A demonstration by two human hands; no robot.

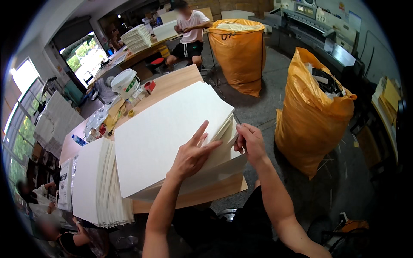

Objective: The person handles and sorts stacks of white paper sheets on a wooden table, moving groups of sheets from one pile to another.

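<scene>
A big stack of large white paper sheets [161, 124] lies on the wooden table in front of me, its near right corner fanned into layers. My left hand [190, 155] rests on the sheets near that corner, open, its fingers stretched and apart. At the corner itself, my right hand [251, 144] is closed, thumb and fingers pinching the edge of a white sheet. How many sheets are in the pinch is hidden by the fingers. To the left, a second pile of white sheets [88, 182] lies with its edges spread in steps.
The wooden table [172, 79] also bears a white bucket [125, 82], tape rolls [149, 86] and a blue bottle [78, 140]. Orange sacks [307, 129] stand on the floor to the right. A person [193, 26] sits at a far table; other people are at lower left.
</scene>
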